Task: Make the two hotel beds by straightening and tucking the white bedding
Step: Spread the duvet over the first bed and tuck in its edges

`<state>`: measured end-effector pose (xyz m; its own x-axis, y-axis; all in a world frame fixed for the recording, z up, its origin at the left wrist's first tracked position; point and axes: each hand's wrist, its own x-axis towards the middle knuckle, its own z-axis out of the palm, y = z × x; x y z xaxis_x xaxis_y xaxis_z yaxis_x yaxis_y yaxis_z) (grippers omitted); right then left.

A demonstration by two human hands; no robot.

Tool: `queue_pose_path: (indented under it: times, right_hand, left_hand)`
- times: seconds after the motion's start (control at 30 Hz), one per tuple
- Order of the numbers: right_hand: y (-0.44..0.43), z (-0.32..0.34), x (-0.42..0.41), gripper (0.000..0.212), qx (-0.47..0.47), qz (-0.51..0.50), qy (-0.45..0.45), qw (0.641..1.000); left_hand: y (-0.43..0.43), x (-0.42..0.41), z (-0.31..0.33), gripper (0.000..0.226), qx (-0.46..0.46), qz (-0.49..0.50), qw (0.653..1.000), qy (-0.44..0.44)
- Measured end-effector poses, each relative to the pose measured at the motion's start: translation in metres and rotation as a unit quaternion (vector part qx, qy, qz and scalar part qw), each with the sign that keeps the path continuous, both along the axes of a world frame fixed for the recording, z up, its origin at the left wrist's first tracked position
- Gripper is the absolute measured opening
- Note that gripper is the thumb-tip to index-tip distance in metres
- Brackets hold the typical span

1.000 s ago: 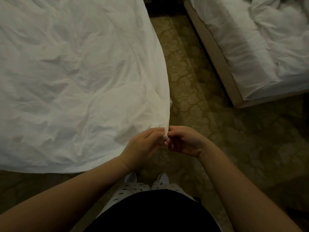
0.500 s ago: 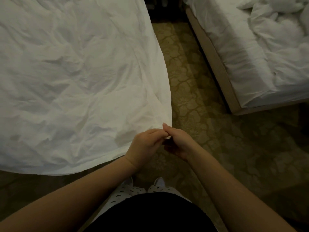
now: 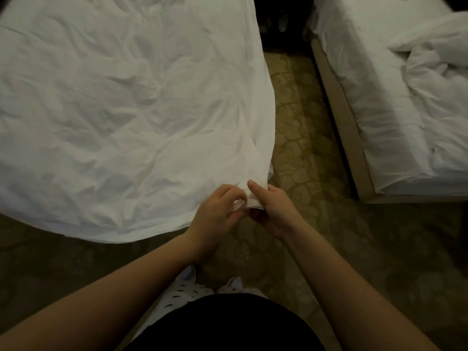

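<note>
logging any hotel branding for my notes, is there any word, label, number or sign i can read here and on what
None: no word, label, number or sign can be read.
white sheet, with the corner that the left hand and right hand pinch: plain, no tag in view.
rumpled bedding on the other bed: plain.
carpet: floral pattern only.
trousers: dark dashes, not letters.
</note>
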<state>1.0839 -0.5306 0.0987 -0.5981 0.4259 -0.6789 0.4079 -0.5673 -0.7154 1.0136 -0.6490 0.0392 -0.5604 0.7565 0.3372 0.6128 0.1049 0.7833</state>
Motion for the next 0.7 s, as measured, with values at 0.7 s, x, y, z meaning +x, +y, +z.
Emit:
queue_pose_path:
  times: [0.7]
  right_hand:
    - [-0.019,-0.003,0.004,0.019,0.021,-0.108,-0.032,0.993]
  left_hand:
    - [-0.018,0.022,0.007,0.008,-0.070,0.043,0.985,-0.151]
